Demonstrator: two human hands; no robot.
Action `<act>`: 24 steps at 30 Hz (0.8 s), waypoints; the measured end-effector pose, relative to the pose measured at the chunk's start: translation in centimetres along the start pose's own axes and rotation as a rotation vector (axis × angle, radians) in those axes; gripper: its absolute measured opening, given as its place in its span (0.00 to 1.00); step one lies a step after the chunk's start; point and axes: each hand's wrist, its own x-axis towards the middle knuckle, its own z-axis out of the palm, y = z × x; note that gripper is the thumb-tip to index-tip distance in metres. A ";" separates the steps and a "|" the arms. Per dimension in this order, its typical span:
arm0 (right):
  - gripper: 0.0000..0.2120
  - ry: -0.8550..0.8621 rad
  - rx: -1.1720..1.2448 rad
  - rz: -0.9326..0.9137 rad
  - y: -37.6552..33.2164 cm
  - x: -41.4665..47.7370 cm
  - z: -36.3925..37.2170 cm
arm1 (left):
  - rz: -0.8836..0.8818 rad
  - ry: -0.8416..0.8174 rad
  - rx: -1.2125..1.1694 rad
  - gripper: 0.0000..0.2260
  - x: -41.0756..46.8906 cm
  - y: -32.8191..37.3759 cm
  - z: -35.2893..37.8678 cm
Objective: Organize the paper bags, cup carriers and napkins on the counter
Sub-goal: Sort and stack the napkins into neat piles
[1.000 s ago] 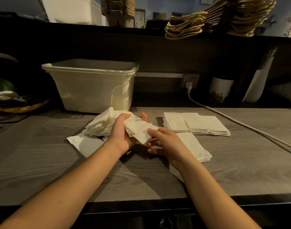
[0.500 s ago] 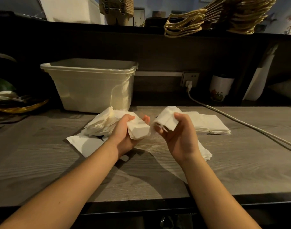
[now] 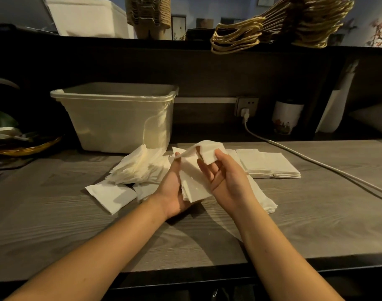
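In the head view, the left hand [image 3: 174,192] is palm-up over the middle of the desk [image 3: 77,235]. Its fingers curl under a sheaf of napkins [image 3: 193,183], with the thumb along the sheaf's left edge. The right hand [image 3: 227,181] is just beside it and pinches a single napkin [image 3: 209,152] between thumb and forefinger, lifted over the far end of the sheaf. Its other fingers are spread loosely and hold nothing. To the left, touching the front of the plastic tub [image 3: 120,118], a loose heap of napkins [image 3: 140,166] is fanned and crooked. A flat napkin [image 3: 112,195] lies askew at the heap's near edge. To the right, squared stacks [image 3: 270,164] sit side by side in a tidy row, and a near stack [image 3: 264,203] is partly hidden under the right wrist. On the shelf [image 3: 120,42] above, the cup carriers [image 3: 147,14] stand nested, and the paper bags [image 3: 283,25] lie in a slumped, overlapping pile with their handles hanging over the edge. The napkin sorting looks roughly half done: several stacks are squared, but the heap and the sheaf in hand remain to be straightened. Whether the bags and carriers count as sorted cannot be told from here, though the bags look untidy.
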 end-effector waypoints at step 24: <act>0.18 0.082 -1.201 0.270 0.4 -0.8 -0.3 | 0.104 -0.070 -0.222 0.14 -0.6 0.9 0.6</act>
